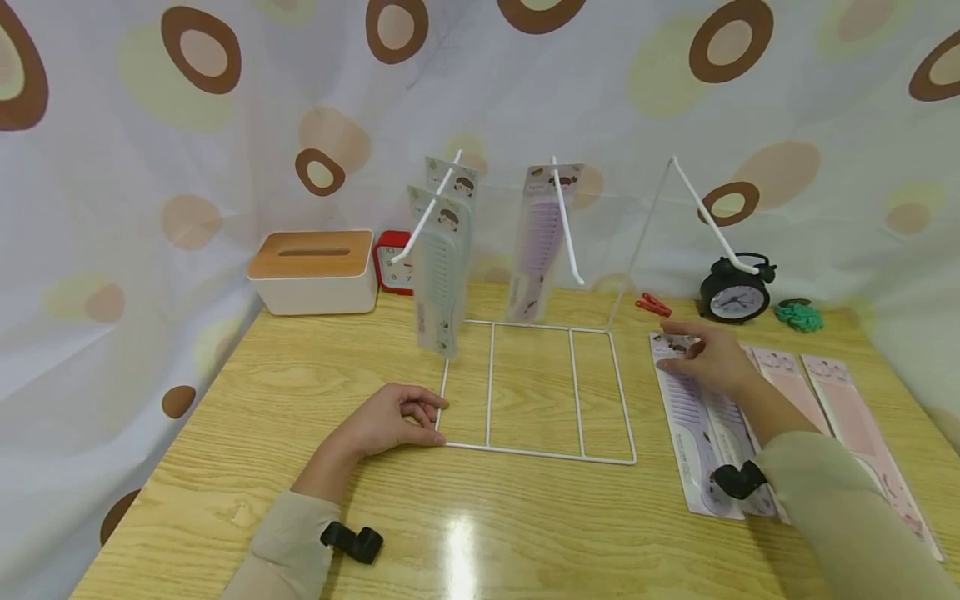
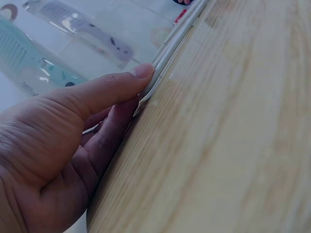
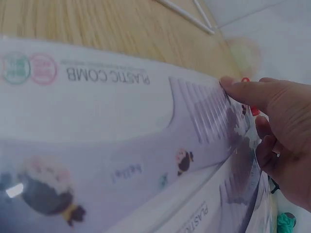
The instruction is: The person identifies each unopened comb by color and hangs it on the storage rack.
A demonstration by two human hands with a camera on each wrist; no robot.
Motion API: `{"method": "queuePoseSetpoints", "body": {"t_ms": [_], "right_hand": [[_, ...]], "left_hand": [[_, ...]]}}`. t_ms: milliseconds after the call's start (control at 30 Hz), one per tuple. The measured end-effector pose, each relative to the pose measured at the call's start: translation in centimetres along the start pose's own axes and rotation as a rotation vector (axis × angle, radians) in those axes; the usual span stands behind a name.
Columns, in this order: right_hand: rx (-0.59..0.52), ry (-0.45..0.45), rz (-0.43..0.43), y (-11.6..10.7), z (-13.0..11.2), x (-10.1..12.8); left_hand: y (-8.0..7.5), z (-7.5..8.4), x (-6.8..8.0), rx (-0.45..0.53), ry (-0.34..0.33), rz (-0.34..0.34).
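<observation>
My left hand [image 1: 396, 418] pinches the near left corner of a white wire rack [image 1: 536, 452], thumb on the wire and fingers curled beneath it. Two packaged green combs [image 1: 437, 279] hang from the rack's left arm, one before the other. A packaged purple comb [image 1: 542, 242] hangs from the middle arm. At the right, my right hand [image 1: 708, 358] grips the top end of another packaged purple comb [image 3: 146, 131] on the table, its thumb at the left edge of the package. A second purple comb package [image 3: 194, 208] lies beside it, partly under my wrist.
Packaged pink combs [image 1: 851, 400] lie further right. A tissue box [image 1: 315, 287] and red clock [image 1: 393, 262] stand at the back left. A red clip [image 1: 654, 305], black alarm clock [image 1: 735, 296] and green bundle [image 1: 799, 316] sit at the back right, before a patterned curtain [image 1: 540, 100].
</observation>
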State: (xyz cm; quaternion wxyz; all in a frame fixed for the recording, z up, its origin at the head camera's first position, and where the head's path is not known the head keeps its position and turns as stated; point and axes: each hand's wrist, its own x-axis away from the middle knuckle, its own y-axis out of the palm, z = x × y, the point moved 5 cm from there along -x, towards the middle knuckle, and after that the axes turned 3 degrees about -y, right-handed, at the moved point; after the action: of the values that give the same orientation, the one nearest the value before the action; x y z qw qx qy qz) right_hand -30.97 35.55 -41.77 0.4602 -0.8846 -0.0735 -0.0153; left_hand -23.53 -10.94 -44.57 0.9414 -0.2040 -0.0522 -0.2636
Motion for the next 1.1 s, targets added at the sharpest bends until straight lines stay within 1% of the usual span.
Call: {"method": "queuePoseSetpoints", "body": {"t_ms": [100, 167, 300, 400, 467, 567, 667, 767, 900, 933, 1000, 1100], "right_hand": [[0.099, 0.003, -0.034, 0.1, 0.4, -0.3], [0.137, 0.007, -0.050, 0.1, 0.7, -0.5], [0.137, -0.001, -0.050, 0.3, 1.0, -0.7], [0.082, -0.029, -0.005, 0.3, 0.9, -0.9], [0.027, -0.032, 0.026, 0.2, 0.9, -1.0], [-0.049, 0.005, 0.061, 0.1, 0.7, -1.1], [-0.129, 0.048, 0.107, -0.1, 0.3, -0.6], [-0.248, 0.064, 0.159, -0.4, -0.3, 0.2], [-0.403, 0.093, 0.195, -1.1, -1.3, 1.4], [-0.458, 0.099, 0.203, -1.3, -1.6, 1.7], [-0.600, 0.103, 0.218, -1.6, -2.2, 2.4], [-0.885, 0.073, 0.232, -1.8, -3.6, 3.6]], "left_hand": [[0.0, 0.0, 0.1, 0.014, -0.003, 0.002], [0.1, 0.0, 0.2, 0.018, -0.006, 0.003], [0.1, 0.0, 0.3, 0.012, -0.015, 0.005], [0.1, 0.0, 0.3, 0.012, -0.014, 0.009], [0.0, -0.1, 0.2, 0.016, -0.010, 0.008], [0.0, -0.2, 0.0, 0.024, -0.004, 0.006], [0.1, -0.2, 0.0, 0.028, -0.002, 0.003], [0.1, -0.2, 0.0, 0.028, -0.001, 0.002], [0.1, -0.1, 0.0, 0.024, -0.001, 0.001], [0.1, -0.1, 0.0, 0.023, 0.000, 0.001], [0.1, 0.0, 0.0, 0.023, -0.001, 0.001], [0.0, 0.0, 0.0, 0.018, -0.007, 0.002]]}}
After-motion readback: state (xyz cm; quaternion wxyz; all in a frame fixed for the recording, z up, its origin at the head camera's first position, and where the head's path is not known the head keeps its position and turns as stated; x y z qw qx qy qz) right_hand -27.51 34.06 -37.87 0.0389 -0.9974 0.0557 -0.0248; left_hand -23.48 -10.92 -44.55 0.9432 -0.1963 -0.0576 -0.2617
